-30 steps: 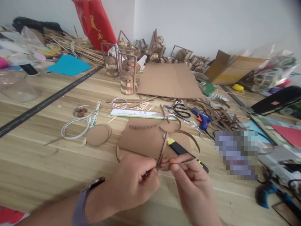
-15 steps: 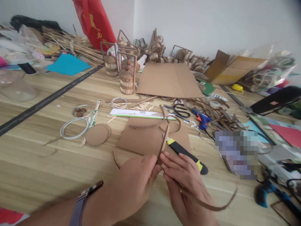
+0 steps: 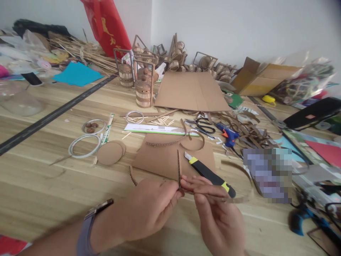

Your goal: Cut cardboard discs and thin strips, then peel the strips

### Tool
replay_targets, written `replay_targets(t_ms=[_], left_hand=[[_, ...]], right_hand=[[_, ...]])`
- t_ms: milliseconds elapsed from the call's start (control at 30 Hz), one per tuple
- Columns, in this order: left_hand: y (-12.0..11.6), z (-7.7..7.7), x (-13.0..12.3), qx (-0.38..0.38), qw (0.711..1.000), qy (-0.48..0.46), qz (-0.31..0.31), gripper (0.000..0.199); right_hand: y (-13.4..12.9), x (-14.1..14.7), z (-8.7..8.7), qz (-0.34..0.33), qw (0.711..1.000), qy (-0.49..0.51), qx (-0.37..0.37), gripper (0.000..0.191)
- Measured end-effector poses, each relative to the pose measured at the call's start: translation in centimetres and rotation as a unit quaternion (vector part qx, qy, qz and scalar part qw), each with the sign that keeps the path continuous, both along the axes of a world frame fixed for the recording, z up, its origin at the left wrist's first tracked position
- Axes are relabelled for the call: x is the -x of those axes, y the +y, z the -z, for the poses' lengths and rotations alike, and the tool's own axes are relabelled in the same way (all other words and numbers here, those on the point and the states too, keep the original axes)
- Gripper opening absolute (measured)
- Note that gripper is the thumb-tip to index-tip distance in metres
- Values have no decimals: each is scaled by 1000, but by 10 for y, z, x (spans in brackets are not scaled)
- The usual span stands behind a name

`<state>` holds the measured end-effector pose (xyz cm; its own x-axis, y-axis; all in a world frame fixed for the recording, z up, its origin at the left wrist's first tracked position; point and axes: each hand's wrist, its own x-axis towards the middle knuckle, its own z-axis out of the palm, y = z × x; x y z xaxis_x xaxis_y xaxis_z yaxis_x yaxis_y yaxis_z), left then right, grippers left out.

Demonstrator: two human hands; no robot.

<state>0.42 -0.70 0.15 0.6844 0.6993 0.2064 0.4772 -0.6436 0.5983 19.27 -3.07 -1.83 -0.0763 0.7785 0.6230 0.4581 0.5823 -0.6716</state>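
My left hand (image 3: 157,204), with a watch on the wrist, pinches a narrow corrugated cardboard strip (image 3: 179,165) that stands up in front of the fingers. Beside it my right hand (image 3: 217,209) is closed on the same strip, whose thin brown tail passes between its fingers and curves out to the right. A cutter knife (image 3: 209,172) with a black and yellow handle lies just beyond my right hand. Under its blade is a flat cardboard sheet (image 3: 157,156), bearing a curled strip (image 3: 166,143). A short strip (image 3: 132,176) lies near my left hand.
Cardboard discs (image 3: 109,153) and tape rings (image 3: 84,145) lie at left. Small lidded buckets (image 3: 144,93) and a large cardboard sheet (image 3: 190,90) stand or lie behind. Scissors (image 3: 204,126), a blue glue gun (image 3: 229,137) and a blurred-out rectangular object (image 3: 268,174) are to the right.
The raised end of the strip has swung left and more upright, away from the knife blade. Its tail has risen from the lower right. My right hand has turned and its fingers have folded in.
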Motion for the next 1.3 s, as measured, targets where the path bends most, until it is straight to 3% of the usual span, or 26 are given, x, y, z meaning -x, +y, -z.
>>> replay_targets(t_ms=[200, 400, 633, 767, 933, 1133, 1200, 1300], left_hand=[[3, -2, 1, 23, 999, -30, 9, 41], [-4, 1, -7, 16, 997, -33, -68, 44], [-9, 5, -11, 26, 995, 26, -93, 43], [-10, 4, -9, -18, 996, 43, -76, 49], [-10, 0, -5, -71, 996, 28, -44, 43], [-2, -6, -1, -64, 998, 14, 0, 44], [-1, -6, -1, -48, 999, -1, 0, 45], [-1, -4, -4, -8, 999, -14, -35, 47]], right_hand=[[2, 0, -3, -36, 997, 64, 30, 10], [1, -5, -2, -31, 994, -63, -85, 19], [3, -2, 1, -12, 985, -120, -123, 21], [0, -1, 2, -4, 993, -82, -89, 22], [0, 0, -2, 2, 1000, 17, -9, 7], [6, -1, -6, -74, 980, 159, 91, 11], [5, -1, -8, -81, 978, 164, 97, 11], [3, -1, -9, -74, 990, 113, 44, 7]])
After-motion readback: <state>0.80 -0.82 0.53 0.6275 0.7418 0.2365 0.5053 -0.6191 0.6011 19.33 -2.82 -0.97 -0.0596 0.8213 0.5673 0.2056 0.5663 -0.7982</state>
